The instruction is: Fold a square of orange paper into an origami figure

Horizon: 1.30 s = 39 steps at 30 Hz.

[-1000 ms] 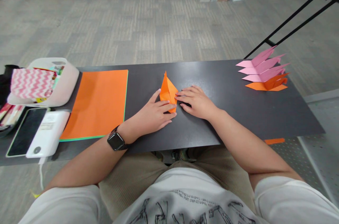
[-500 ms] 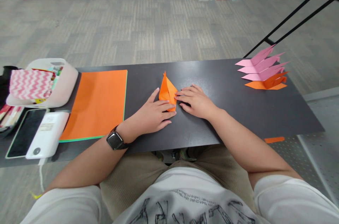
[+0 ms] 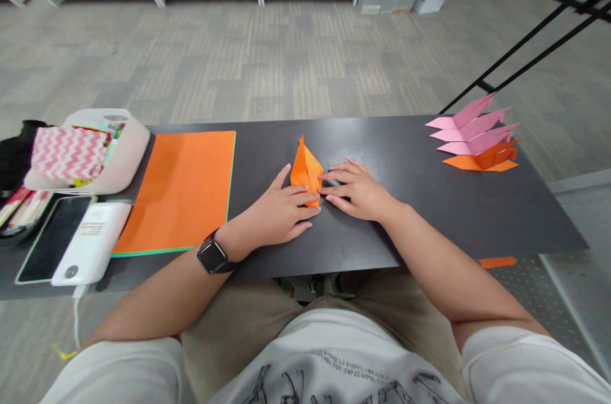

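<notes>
A folded orange origami piece (image 3: 306,165) lies on the dark table in front of me, its pointed end facing away. My left hand (image 3: 281,213) rests over its near end, fingers stretched out and slightly spread, pressing it down; part of the paper is hidden beneath them. On the other side, my right hand (image 3: 357,191) touches the paper's right edge with its fingertips, fingers apart and lightly bent. A smartwatch (image 3: 212,256) is on my left wrist.
Left of my hands lies a stack of orange and green paper sheets (image 3: 186,181). Beyond it are a white basket (image 3: 136,153), a phone (image 3: 55,238) and a white power bank (image 3: 90,245). Pink folded paper birds (image 3: 470,130) and an orange paper bird (image 3: 482,160) stand at the table's right.
My view has shifted slightly, so the whole scene sits a little lower. The right fingertips have slid a little toward me along the paper's edge. My left hand stays on the paper.
</notes>
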Available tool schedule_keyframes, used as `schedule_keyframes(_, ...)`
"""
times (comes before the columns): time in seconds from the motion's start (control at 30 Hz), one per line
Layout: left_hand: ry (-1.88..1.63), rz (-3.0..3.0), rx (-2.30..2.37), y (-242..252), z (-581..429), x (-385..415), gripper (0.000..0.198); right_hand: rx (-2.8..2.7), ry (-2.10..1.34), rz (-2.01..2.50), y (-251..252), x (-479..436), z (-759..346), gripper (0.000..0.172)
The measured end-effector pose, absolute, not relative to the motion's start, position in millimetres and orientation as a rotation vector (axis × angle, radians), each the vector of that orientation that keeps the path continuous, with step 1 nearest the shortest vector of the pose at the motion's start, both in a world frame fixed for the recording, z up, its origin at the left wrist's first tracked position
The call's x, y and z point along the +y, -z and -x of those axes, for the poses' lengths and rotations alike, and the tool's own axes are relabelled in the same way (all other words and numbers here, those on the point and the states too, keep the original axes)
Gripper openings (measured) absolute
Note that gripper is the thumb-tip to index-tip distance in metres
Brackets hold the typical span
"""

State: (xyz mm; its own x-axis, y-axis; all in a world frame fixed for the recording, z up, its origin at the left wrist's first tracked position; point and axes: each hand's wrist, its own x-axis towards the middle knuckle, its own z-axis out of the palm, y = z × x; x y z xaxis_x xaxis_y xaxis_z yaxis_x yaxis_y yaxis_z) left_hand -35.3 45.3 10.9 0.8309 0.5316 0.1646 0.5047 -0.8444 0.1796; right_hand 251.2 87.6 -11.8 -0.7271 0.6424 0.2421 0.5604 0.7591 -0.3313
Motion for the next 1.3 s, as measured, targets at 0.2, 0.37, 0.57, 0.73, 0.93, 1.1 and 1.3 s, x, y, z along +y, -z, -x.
schedule_keyframes(0.2, -0.294, -2.890, 0.829, -11.2, 35.2, 44.8, 0.031, -2.563, -0.325, 1.006, 17.0, 96.6, -247.0, 0.033)
schedule_keyframes(0.37, -0.293, -2.881, 0.836, -12.5, 33.8, 42.4, 0.031, -2.503, -0.274, 1.067, 20.6, 103.5, -242.2, 0.032)
schedule_keyframes(0.57, -0.344, -2.865, 0.832, -23.0, 29.7, 41.8, 0.028, -2.548, -0.233, 1.030, 15.6, 94.6, -235.6, 0.032)
schedule_keyframes(0.73, -0.674, -2.778, 1.041, -52.4, 43.9, 57.1, 0.024, -2.583, -0.279, 1.040, 12.5, 87.9, -234.9, 0.036)
schedule_keyframes(0.93, -0.803, -2.692, 1.201, -40.8, 54.7, 75.5, 0.033, -2.592, -0.442, 1.053, 7.1, 93.7, -243.3, 0.041)
schedule_keyframes(1.1, -0.692, -2.718, 1.262, -13.7, 56.6, 81.1, 0.026, -2.613, -0.495, 1.064, 4.6, 93.2, -248.3, 0.038)
schedule_keyframes(1.3, -0.575, -2.569, 1.358, -1.6, 59.2, 94.7, 0.027, -2.595, -0.482, 1.087, 6.2, 91.4, -243.5, 0.036)
